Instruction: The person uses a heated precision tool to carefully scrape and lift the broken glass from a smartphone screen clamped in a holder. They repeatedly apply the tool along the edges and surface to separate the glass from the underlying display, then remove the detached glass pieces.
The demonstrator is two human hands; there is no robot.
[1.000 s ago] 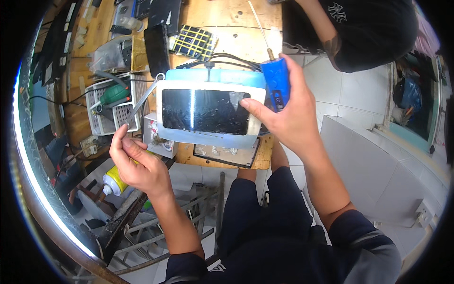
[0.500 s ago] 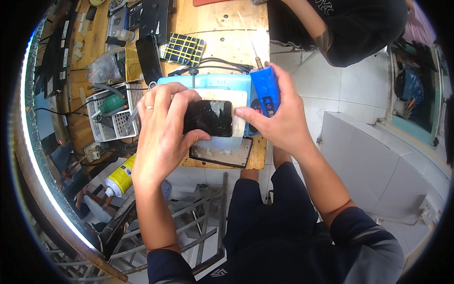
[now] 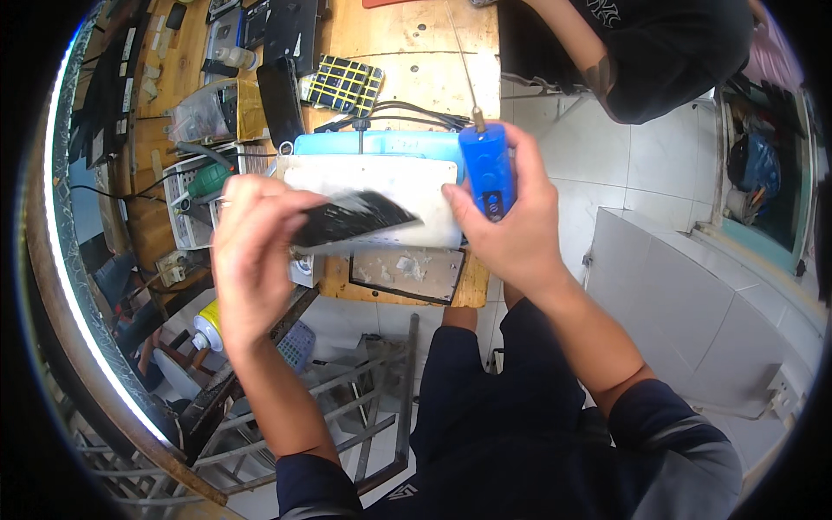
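My left hand (image 3: 253,251) is closed on the edge of a black glass phone screen (image 3: 357,220), holding it tilted, its surface streaked with pale residue. The hand is slightly blurred. Beneath the screen is a white flat plate (image 3: 429,178) on a blue bench device (image 3: 381,143). In my right hand (image 3: 513,221) is a blue handheld electric tool (image 3: 487,169), its long thin metal rod pointing away from me. My right thumb is beside the plate's right edge.
A dark-framed panel (image 3: 364,270) with whitish scraps lies at the bench's near edge. Left stand a white basket (image 3: 180,234) of tools and a yellow spray can (image 3: 208,325). Behind the device are a yellow-gridded black pad (image 3: 342,85) and a black phone (image 3: 279,102). Another person's arm (image 3: 568,35) is at far right.
My left hand has moved left, lifting the phone screen off the plate and tilting it. My right hand still holds the blue tool, nearly in the same place.
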